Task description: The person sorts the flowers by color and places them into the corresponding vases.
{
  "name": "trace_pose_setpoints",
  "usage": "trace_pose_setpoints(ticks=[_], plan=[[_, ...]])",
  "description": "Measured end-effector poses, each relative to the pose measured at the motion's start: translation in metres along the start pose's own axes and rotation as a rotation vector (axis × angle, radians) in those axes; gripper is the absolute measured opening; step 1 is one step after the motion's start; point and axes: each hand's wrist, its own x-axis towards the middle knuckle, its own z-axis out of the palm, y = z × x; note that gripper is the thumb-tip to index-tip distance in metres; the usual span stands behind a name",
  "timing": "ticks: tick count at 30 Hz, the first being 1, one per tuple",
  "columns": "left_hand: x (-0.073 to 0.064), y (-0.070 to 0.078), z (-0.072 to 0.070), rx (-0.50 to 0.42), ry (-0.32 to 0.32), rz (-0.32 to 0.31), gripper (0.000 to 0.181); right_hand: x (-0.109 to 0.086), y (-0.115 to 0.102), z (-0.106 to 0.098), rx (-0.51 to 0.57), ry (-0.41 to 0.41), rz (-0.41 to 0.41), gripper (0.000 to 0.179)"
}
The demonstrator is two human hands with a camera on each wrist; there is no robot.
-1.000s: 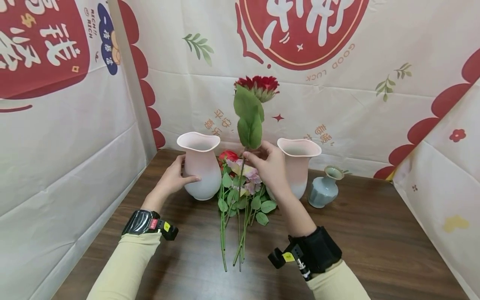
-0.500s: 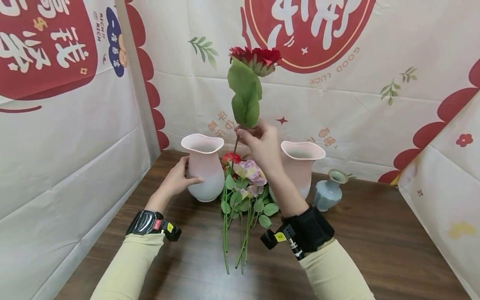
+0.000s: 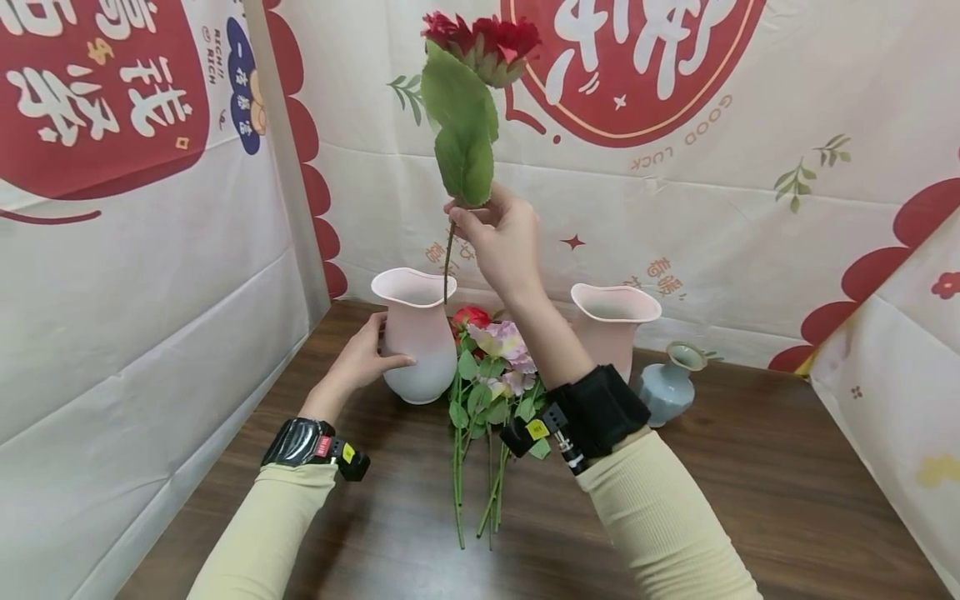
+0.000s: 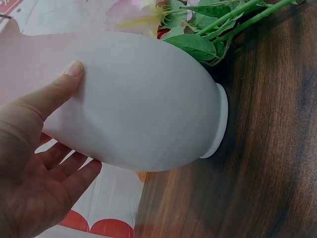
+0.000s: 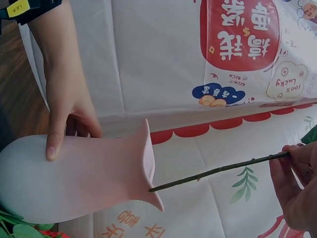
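Note:
My left hand (image 3: 363,362) holds a pink-to-white vase (image 3: 422,358) by its side. In the left wrist view the thumb lies on its near face and the fingers on the other side. The vase stands upright on the table. Above it, my right hand (image 3: 506,242) pinches the stem of a red flower (image 3: 487,50) just under its large green leaves (image 3: 463,125). The bare stem (image 5: 213,172) hangs down, and its lower end is right at the wavy rim of the vase; whether it touches cannot be told.
Several flowers, pink-purple (image 3: 502,342) and red (image 3: 471,317), lie on the brown table (image 3: 405,508), stems toward me. A second pink vase (image 3: 611,333) stands right of them, partly behind my right arm. Beside it is a small pale-blue vase (image 3: 666,392). Printed cloth walls surround the table.
The right hand has raised the red flower and moved it left, from above the lying flowers to the left vase's rim. The left hand keeps its hold on the vase.

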Motion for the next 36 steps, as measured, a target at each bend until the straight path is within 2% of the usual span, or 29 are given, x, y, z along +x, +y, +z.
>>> trace_pose_setpoints(ticks=[6, 11, 29, 36], plan=[[0.000, 0.000, 0.000, 0.004, -0.003, -0.011, 0.091, 0.009, -0.003, 0.008, -0.024, -0.008, 0.013, 0.020], [0.002, -0.001, 0.001, 0.006, 0.001, -0.013, 0.090, 0.014, -0.003, 0.014, -0.039, -0.023, -0.015, 0.019], [0.003, -0.001, 0.001, -0.012, -0.003, -0.029, 0.090, 0.014, 0.028, 0.033, -0.160, -0.074, -0.020, 0.016], [0.003, 0.001, 0.002, -0.013, 0.001, -0.031, 0.090, 0.012, 0.035, 0.037, -0.172, -0.116, 0.020, 0.017]])
